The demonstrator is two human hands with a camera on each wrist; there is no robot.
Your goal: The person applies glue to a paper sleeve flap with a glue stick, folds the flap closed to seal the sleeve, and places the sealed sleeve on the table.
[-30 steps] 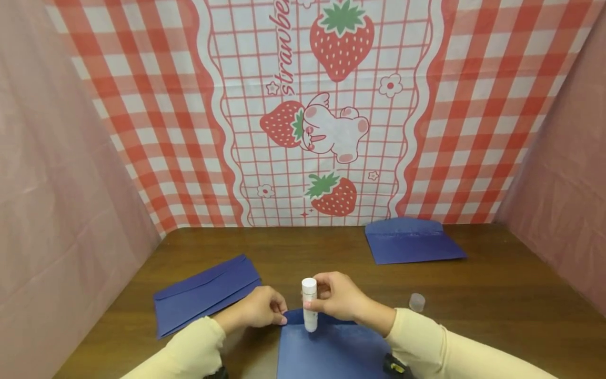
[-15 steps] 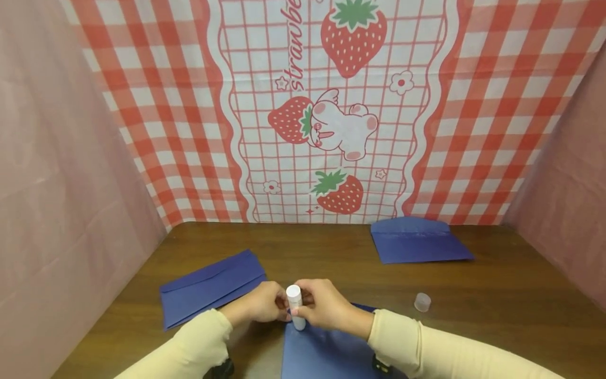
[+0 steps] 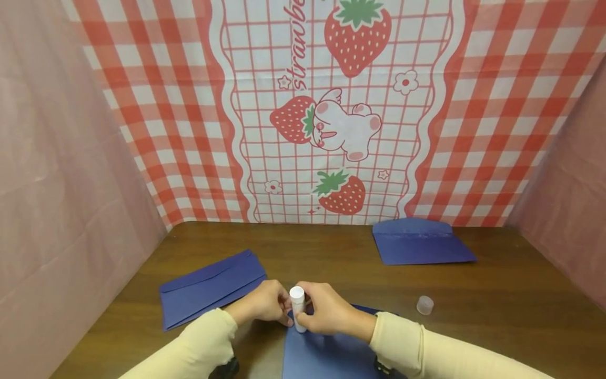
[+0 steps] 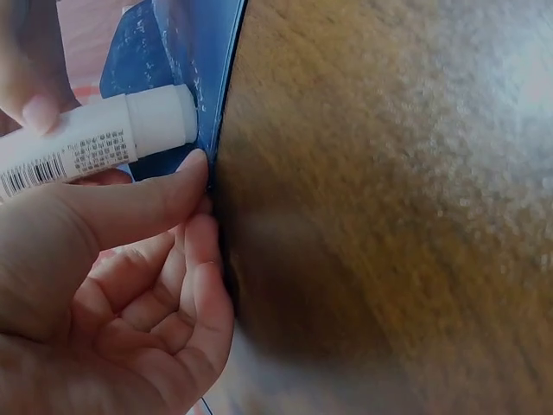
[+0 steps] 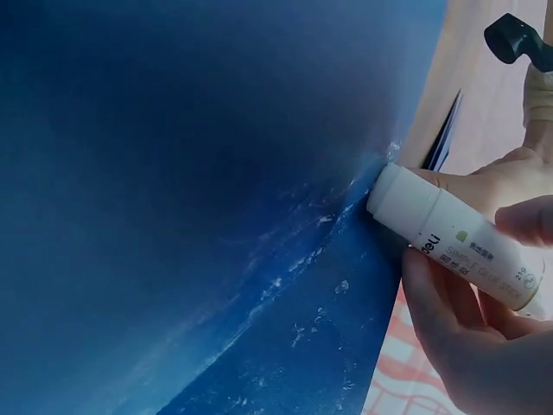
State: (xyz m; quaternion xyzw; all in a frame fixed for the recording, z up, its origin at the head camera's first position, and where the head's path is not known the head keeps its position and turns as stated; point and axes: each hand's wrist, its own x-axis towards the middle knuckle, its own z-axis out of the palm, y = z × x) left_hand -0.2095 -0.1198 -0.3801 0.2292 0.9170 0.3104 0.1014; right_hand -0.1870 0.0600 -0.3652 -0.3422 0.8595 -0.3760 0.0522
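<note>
A blue envelope (image 3: 322, 353) lies at the table's front edge, its flap folded out away from the body. At the envelope's left corner, my left hand (image 3: 269, 302) pinches the edge between thumb and fingers. My right hand (image 3: 330, 311) grips a white glue stick (image 3: 298, 305) upright, its lower end on the envelope beside the left thumb. Whitish glue smears (image 5: 276, 284) run along the flap fold in the right wrist view. Part of the flap is hidden behind the right hand.
Left of the hands lie stacked blue envelopes (image 3: 213, 289). Another blue envelope (image 3: 423, 247) with its flap out lies at the back right. A clear cap (image 3: 425, 305) stands to the right on the wooden table (image 3: 502, 316). A strawberry-print cloth (image 3: 345, 126) hangs behind.
The right hand has moved the glue stick left along the fold, up to the left hand at the corner. The left hand keeps its pinch. The head view has shifted slightly.
</note>
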